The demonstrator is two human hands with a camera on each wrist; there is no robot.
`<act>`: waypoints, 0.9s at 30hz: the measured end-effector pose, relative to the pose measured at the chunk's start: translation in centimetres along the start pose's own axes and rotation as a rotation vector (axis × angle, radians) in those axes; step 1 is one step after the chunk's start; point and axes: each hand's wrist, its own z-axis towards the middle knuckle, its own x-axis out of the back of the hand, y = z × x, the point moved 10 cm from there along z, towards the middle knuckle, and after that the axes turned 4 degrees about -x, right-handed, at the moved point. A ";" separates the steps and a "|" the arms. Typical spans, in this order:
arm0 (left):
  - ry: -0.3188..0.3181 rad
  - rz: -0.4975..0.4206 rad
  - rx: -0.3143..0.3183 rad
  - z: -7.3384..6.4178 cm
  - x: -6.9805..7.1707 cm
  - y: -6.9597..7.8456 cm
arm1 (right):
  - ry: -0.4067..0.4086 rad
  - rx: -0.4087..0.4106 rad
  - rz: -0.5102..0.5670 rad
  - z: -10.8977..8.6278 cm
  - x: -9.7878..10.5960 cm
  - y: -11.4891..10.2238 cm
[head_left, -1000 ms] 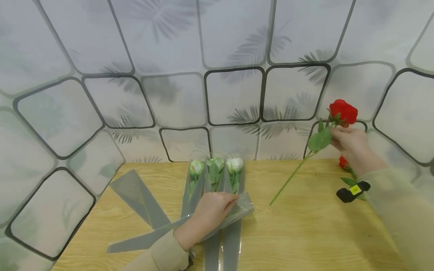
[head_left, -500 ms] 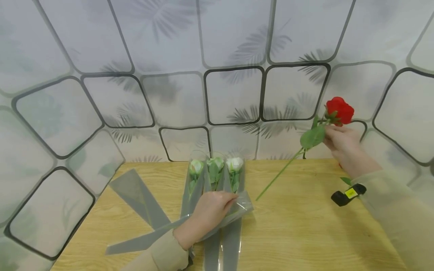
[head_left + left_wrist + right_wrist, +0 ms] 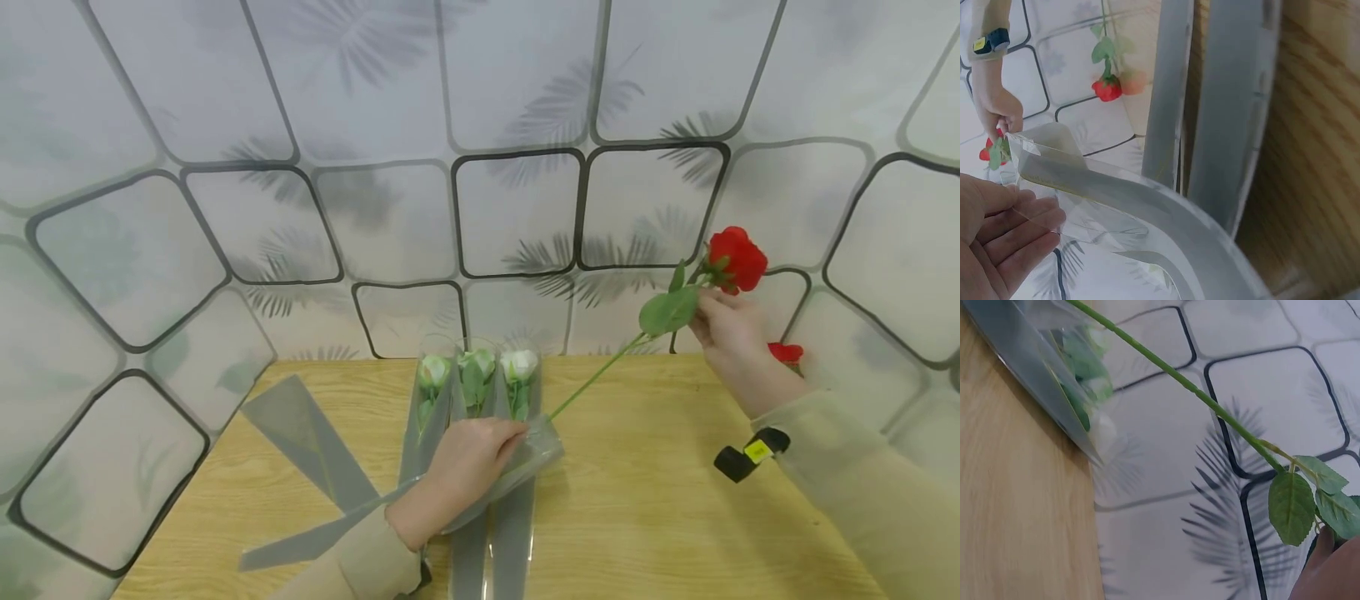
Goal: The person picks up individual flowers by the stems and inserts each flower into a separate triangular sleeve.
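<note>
In the head view my left hand (image 3: 468,467) pinches the mouth of a clear-and-grey flower sleeve (image 3: 542,454), with thumb and fingers on its clear film in the left wrist view. The sleeve's narrow tail slants off to the lower left beneath my forearm. My right hand (image 3: 738,346) grips a red artificial rose (image 3: 738,258) by the stem just under the bloom. Its green stem (image 3: 1179,378) slopes down left, and the lower end overlaps the sleeve's mouth in the head view. Green leaves (image 3: 1291,506) stand out beside my right fingers.
Three white-green roses (image 3: 477,367) in grey sleeves lie side by side on the wooden table (image 3: 637,517), partly under my left hand. Another grey sleeve (image 3: 300,433) lies at the left. A second red rose (image 3: 786,353) is behind my right wrist. A patterned backdrop (image 3: 517,212) borders the table.
My right hand has moved left with the red rose, bringing the stem's lower end to the sleeve's mouth. My left hand stays nearly still on the sleeve.
</note>
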 end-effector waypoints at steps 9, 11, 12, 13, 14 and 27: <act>0.099 -0.008 -0.005 0.5 1.2 -0.2 | 0.032 -0.041 -0.087 -1.1 -1.2 2.8; 0.104 -0.004 -0.001 0.5 1.4 -0.3 | 0.026 -0.052 -0.118 -1.3 -1.5 3.3; 0.107 -0.005 0.002 0.6 1.5 -0.3 | 0.012 -0.057 -0.124 -1.4 -1.8 3.6; 0.108 -0.006 0.006 0.6 1.5 -0.3 | -0.002 -0.059 -0.126 -1.5 -1.9 3.7; 0.110 -0.008 0.008 0.7 1.6 -0.4 | -0.016 -0.063 -0.114 -1.6 -2.1 3.9; 0.164 -0.034 0.009 1.2 2.6 -0.2 | -0.148 -0.112 -0.214 -3.4 -4.0 6.8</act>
